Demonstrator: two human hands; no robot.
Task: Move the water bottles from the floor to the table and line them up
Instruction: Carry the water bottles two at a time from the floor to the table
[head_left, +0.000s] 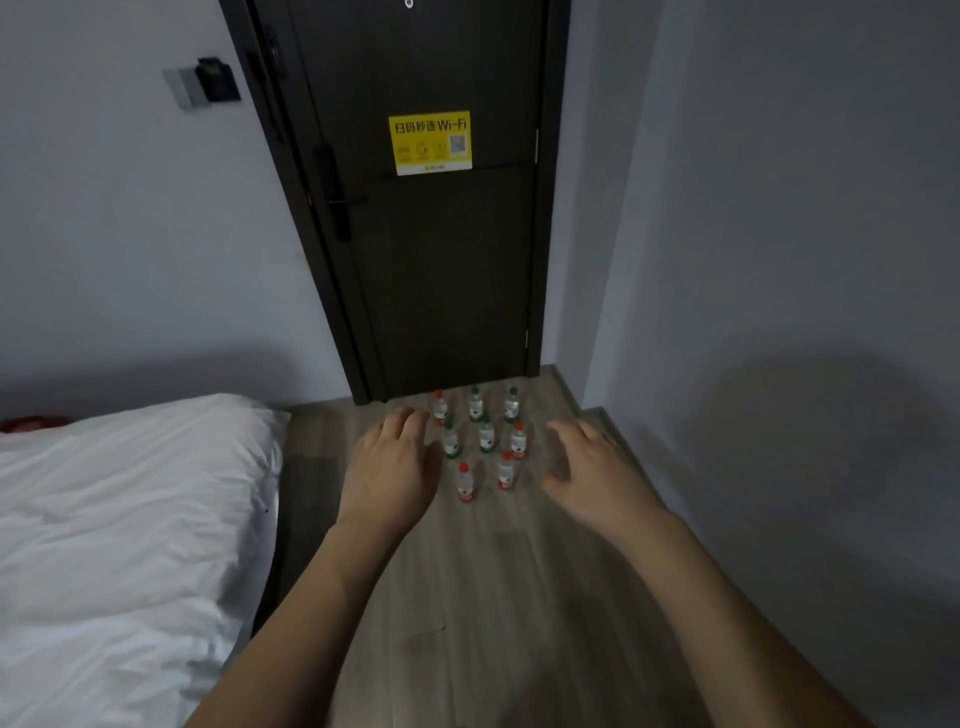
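Observation:
Several small water bottles (487, 435) stand upright in rows on the wooden floor (498, 597) in front of the door, some with red caps, some with green. The nearest one, a red-capped bottle (465, 483), stands between my two hands as seen from above. My left hand (395, 467) is stretched forward with relaxed fingers and holds nothing. My right hand (592, 473) reaches out likewise, fingers loosely spread and empty. Both hands hover well above the floor, apart from the bottles. No table is in view.
A dark door (441, 260) with a yellow Wi-Fi sticker (430, 143) closes the far end of the narrow passage. A bed with white bedding (119, 519) fills the left side. A grey wall (779, 312) bounds the right.

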